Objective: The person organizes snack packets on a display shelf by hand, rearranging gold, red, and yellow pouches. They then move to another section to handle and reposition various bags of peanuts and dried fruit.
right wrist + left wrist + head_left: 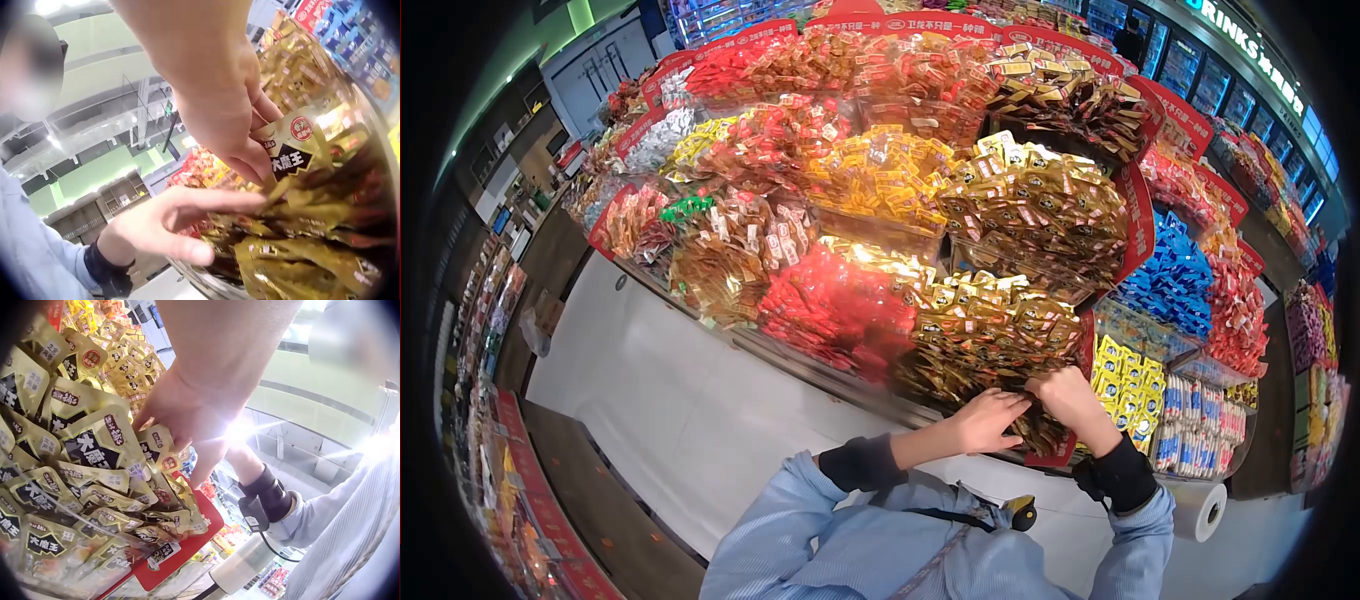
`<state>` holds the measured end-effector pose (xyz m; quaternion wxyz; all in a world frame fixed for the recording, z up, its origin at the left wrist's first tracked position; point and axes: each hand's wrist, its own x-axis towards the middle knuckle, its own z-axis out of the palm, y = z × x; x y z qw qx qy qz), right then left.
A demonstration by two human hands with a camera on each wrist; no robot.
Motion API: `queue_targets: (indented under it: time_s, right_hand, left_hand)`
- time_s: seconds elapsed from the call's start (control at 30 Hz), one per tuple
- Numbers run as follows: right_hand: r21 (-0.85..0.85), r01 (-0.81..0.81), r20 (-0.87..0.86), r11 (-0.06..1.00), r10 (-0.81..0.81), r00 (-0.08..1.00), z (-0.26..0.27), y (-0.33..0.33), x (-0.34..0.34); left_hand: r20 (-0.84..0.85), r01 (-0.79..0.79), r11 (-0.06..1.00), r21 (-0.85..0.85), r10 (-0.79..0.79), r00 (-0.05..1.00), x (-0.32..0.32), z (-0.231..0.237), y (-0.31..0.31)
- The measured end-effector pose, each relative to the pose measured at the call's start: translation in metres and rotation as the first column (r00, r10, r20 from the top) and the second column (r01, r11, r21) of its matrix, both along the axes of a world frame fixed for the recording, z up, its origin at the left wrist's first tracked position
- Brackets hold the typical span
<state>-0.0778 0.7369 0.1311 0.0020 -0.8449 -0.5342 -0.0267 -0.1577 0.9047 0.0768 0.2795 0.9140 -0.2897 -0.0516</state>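
Note:
At the front right corner of the bin of gold snack packets [1010,320], both hands are close together. My right hand [219,119] pinches one gold snack packet [294,147] with a red round mark and a black label, between thumb and fingers. Beside it, my left hand [169,222] lies with straight, spread fingers over the packets, its fingertips right at them. In the head view the left hand [990,420] is just left of the right hand [1065,395], which hides its packet. More upright gold packets [94,447] fill the bin in the left wrist view.
Red packets [830,305] lie in the bin to the left, and blue packets [1170,280] to the right. Yellow packets [1125,385] stand just past the right hand. A red divider [200,531] edges the gold bin. A white roll [1200,510] hangs at the stand's front right.

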Motion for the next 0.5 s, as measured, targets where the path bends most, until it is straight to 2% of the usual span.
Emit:
queue_targets:
  time_s: [0.07, 0.13, 0.17, 0.2, 0.23, 0.3, 0.43, 0.5]
  right_hand:
    - [-0.063, -0.012, 0.005, 0.998, 0.012, 1.0, -0.022, 0.008, 0.005]
    - [-0.059, 0.049, -0.015, 0.997, -0.05, 0.999, -0.013, 0.012, 0.001]
    - [-0.056, 0.079, -0.024, 0.995, -0.08, 0.996, -0.008, 0.014, 0.0]
    - [0.043, 0.106, -0.087, 0.993, -0.102, 0.991, -0.006, 0.01, 0.002]
    - [0.043, 0.123, -0.074, 0.992, -0.119, 0.99, -0.001, 0.007, 0.001]
    - [0.039, 0.154, -0.043, 0.987, -0.152, 0.987, 0.01, 0.0, -0.002]
    - [-0.006, 0.142, -0.039, 0.99, -0.142, 0.989, 0.0, 0.003, -0.001]
    - [-0.045, 0.136, -0.008, 0.99, -0.137, 0.991, -0.018, 0.009, -0.001]
  left_hand:
    - [-0.062, 0.012, 0.999, 0.038, -0.01, 0.998, 0.001, 0.009, -0.001]
    - [-0.1, 0.021, 0.998, 0.067, -0.014, 0.995, 0.001, 0.013, 0.0]
    - [-0.056, 0.013, 0.999, 0.037, -0.011, 0.998, 0.001, 0.009, 0.0]
    - [-0.012, 0.009, 1.0, 0.007, -0.008, 1.0, 0.0, 0.004, 0.001]
    - [0.036, 0.005, 1.0, -0.024, -0.004, 0.999, 0.0, 0.0, 0.001]
    - [0.017, 0.002, 1.0, -0.03, -0.001, 1.0, 0.0, -0.003, 0.001]
    - [0.032, 0.011, 1.0, -0.029, -0.011, 0.999, 0.002, -0.003, 0.0]
    - [-0.032, 0.023, 0.999, 0.021, -0.023, 0.999, 0.004, 0.004, 0.0]
